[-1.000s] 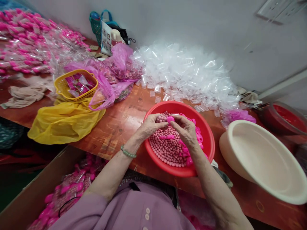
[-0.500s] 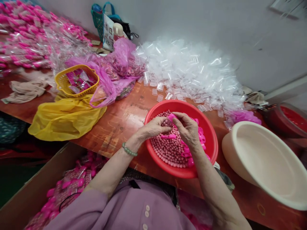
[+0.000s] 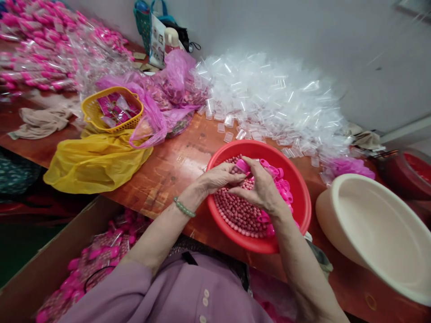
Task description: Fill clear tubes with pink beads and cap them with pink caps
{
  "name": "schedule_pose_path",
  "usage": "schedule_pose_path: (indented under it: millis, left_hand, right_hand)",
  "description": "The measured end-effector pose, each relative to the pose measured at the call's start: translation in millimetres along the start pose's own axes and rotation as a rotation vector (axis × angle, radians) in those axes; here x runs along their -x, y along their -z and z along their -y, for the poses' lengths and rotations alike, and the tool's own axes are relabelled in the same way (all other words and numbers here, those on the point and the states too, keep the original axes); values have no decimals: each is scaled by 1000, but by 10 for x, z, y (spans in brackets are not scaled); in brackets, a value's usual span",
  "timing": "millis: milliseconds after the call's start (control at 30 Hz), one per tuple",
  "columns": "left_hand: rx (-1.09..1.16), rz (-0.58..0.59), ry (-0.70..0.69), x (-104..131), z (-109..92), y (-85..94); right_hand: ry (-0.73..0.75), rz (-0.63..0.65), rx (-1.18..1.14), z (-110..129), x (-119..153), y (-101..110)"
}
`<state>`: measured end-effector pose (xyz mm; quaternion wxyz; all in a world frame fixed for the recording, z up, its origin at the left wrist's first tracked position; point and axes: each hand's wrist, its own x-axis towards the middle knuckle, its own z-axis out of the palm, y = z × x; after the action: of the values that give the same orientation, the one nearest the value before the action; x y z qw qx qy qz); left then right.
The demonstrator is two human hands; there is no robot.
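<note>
My left hand (image 3: 220, 176) is closed round a small bottle of pink beads, mostly hidden by the fingers, with a bright pink cap (image 3: 242, 166) at its end. Beside the cap is my right hand (image 3: 264, 186), its thumb stretched away from the fingers and the forefinger at the cap's edge. Both hands are over a red basin (image 3: 301, 220). Pink beads (image 3: 235, 213) cover its bottom and left side. Several loose pink caps (image 3: 284, 190) lie along its right side.
Clear plastic cases (image 3: 269, 98) are heaped against the wall. A cream basin (image 3: 340, 215) stands at the right. On the left are a yellow basket (image 3: 92, 112), a yellow bag (image 3: 97, 163) and packed pink goods (image 3: 30, 49). Below the table edge, a box (image 3: 63, 242) holds more packs.
My right thumb has moved away from the forefinger, out of its pinch at the pink cap. The cap now sits at the end of the bottle in my left hand. The view has shifted slightly.
</note>
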<state>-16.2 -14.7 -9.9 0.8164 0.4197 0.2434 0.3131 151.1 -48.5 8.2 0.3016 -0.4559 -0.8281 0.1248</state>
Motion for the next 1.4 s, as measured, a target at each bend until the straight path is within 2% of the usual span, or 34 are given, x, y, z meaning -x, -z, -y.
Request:
schedule_pose_path:
  millis: [167, 300, 433, 567, 767, 833, 1000, 1067, 1200, 1267, 1333, 1400]
  left_hand:
    - [127, 3, 13, -20, 4, 9]
    - [161, 49, 14, 3, -24, 5]
    - [139, 75, 22, 24, -30, 32]
    - [108, 91, 29, 39, -27, 56]
    - [238, 17, 43, -34, -40, 13]
    - [243, -60, 62, -88, -20, -15]
    - [178, -485, -52, -145, 44, -103]
    - [138, -597, -64, -125, 51, -142]
    - [75, -634, -37, -42, 72, -209]
    - [34, -634, -127, 67, 81, -231]
    - [-30, -632, -262, 280, 58, -232]
    - [-109, -574, -296, 613, -11, -183]
  right_hand:
    - [104, -71, 302, 55, -22, -134]
    - [152, -66, 439, 40, -40, -137]
    - [181, -58, 491, 3, -44, -127]
    - [231, -102, 495, 4, -57, -137]
    - [186, -39, 512, 95, -60, -134]
    - [188, -22, 517, 122, -45, -156]
    - [193, -2, 490, 113, -26, -251]
    - [222, 20, 488, 106, -28, -276]
    - [318, -33, 487, 205, 4, -279]
    - [346, -73, 476, 312, 40, -259]
    - [367, -44, 409, 398, 74, -214]
    - [365, 64, 296, 394, 81, -138]
